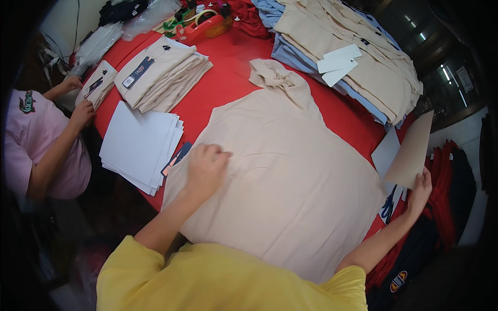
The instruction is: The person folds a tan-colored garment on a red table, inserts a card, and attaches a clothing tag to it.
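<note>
A beige shirt (pixel 280 171) lies spread over the table in front of me, its top end bunched up at the far side. Over the left part of the shirt is my left hand (pixel 207 168), fingers curled together; whatever may be in them is hidden. My right hand (pixel 421 189), out at the right edge of the table, grips a stiff grey-brown sheet of cardboard (pixel 412 147) by its lower end and holds it tilted up. Beside the shirt's left edge, a dark hang tag (pixel 177 158) is partly visible.
White sheets (pixel 140 145) and folded beige shirts (pixel 161 78) stand at left on the red table (pixel 236 57). Beige and blue garments (pixel 342 52) are piled far right, with white tags on top. Dark-handled scissors (pixel 388 207) lie near my right arm. A co-worker (pixel 46 140) handles a folded shirt.
</note>
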Demonstrator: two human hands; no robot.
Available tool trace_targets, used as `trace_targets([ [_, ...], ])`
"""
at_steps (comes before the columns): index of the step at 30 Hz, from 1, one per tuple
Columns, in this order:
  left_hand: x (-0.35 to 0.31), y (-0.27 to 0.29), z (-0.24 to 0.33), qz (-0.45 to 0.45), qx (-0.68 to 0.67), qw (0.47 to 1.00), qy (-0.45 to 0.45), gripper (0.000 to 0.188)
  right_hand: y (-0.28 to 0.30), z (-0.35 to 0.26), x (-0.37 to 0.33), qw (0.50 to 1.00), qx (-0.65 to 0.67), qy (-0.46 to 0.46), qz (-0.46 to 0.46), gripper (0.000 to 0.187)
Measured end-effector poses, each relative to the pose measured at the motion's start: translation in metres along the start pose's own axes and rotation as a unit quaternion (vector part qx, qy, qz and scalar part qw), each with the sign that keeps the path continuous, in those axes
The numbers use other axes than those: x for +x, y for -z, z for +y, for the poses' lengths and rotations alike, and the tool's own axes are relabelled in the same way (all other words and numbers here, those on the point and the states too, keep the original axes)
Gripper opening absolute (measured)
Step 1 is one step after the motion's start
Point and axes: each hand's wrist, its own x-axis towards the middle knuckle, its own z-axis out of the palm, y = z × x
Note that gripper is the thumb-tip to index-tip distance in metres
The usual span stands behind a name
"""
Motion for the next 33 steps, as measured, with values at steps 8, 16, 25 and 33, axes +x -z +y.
trace_targets([
  [8, -0.078, 0.058, -0.084, -0.027, 0.119, 0.990, 0.064, 0.028, -0.108, -0.094, -0.140, 0.908, 0.256, -0.099, -0.318, 0.021],
  [16, -0.086, 0.069, -0.096, 0.039, 0.063, 0.992, 0.104, 0.030, -0.295, -0.070, -0.183, 0.932, -0.088, -0.029, -0.350, 0.025],
  [25, -0.099, 0.024, -0.011, 0.023, -0.107, 0.994, 0.020, 0.027, -0.319, -0.065, -0.175, 0.927, -0.155, 0.057, -0.338, 0.020],
  [33, -0.091, 0.007, -0.013, 0.005, -0.063, 0.996, 0.056, 0.039, -0.323, -0.083, -0.176, 0.923, -0.186, -0.002, -0.338, 0.023],
])
